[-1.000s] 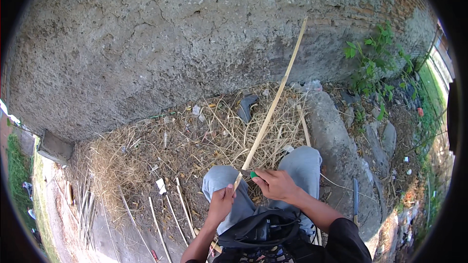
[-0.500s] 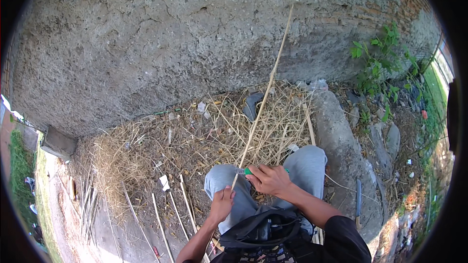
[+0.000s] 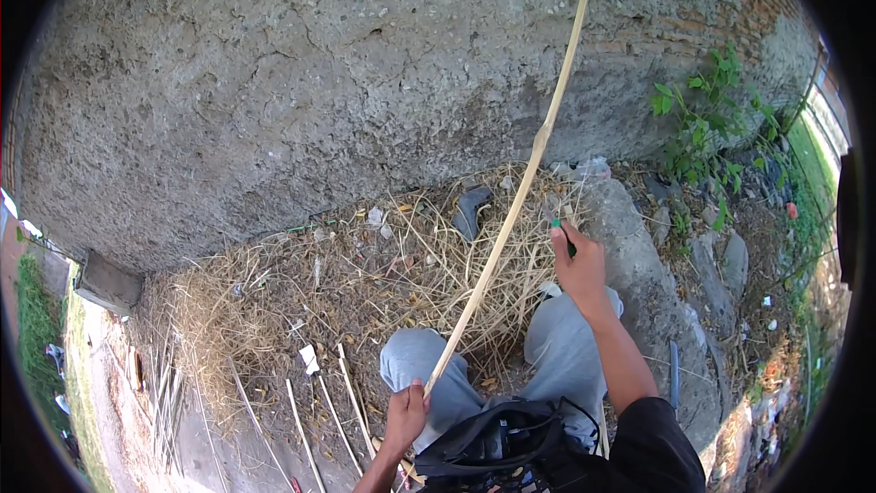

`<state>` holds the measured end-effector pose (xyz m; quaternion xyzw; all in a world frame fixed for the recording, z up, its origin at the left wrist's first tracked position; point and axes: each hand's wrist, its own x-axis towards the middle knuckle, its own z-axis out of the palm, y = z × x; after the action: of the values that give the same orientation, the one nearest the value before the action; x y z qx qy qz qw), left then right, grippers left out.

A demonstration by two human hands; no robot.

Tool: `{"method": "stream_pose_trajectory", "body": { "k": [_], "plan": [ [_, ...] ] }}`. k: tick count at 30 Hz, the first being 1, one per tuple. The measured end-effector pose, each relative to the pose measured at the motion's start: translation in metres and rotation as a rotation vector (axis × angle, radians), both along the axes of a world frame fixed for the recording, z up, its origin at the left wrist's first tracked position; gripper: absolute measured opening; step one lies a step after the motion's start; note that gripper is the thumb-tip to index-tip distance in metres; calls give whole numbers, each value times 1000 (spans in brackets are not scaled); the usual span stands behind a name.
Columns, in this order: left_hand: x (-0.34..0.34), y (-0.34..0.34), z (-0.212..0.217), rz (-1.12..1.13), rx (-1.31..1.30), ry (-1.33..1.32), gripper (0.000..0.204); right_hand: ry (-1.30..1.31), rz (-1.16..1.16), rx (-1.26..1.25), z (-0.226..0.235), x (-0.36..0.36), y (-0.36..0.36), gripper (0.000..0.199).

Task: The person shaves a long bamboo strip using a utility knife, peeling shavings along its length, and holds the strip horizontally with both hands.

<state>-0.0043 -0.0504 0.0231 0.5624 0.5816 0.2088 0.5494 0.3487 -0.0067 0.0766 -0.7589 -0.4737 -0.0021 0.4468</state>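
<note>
My left hand (image 3: 407, 415) is closed around the lower end of a long pale bamboo strip (image 3: 511, 219). The strip slants up and away to the right, past a knobby node, and runs out of the top of the view. To the right of it, my right hand (image 3: 580, 263) grips a knife (image 3: 557, 223) by its green handle. Its small blade points up and away, and fine detail of it is hard to make out. The knife and the strip are apart. My knees in grey trousers lie below, with a black bag (image 3: 497, 443) at my lap.
Shavings (image 3: 511, 283) cover the ground before me, with a dark scrap (image 3: 471, 212) among them. Several bamboo strips (image 3: 301, 420) lie at the left. A rough wall (image 3: 301, 82) rises ahead. A concrete block (image 3: 630, 246) and a long blade (image 3: 674, 374) are at the right.
My right hand has moved away from the strip, forward and to the right, with the knife. The strip has come nearer and now rises higher. My left hand has lowered slightly.
</note>
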Motion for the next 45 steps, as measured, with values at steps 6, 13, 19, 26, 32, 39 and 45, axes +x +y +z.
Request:
{"method": "stream_pose_trajectory", "body": {
  "k": [6,13,19,26,32,39,45],
  "plan": [
    [27,16,30,-41,60,-15,54,268,376,208,-17,-79,-39,24],
    [35,15,12,-74,68,-67,50,-103,608,13,-40,-112,-59,28],
    [35,7,12,-57,-7,-81,48,-427,653,33,-39,-112,-64,29],
    [33,6,14,-56,74,-81,46,-387,698,47,-43,-111,-61,30],
    [39,9,17,-100,127,-37,47,-325,684,119,-57,-110,-57,30],
    [35,15,12,-131,109,-14,46,-353,630,114,-49,-114,-56,27],
    [32,28,29,-45,-597,-411,45,-191,636,50,-44,-112,-57,26]
  ]
}}
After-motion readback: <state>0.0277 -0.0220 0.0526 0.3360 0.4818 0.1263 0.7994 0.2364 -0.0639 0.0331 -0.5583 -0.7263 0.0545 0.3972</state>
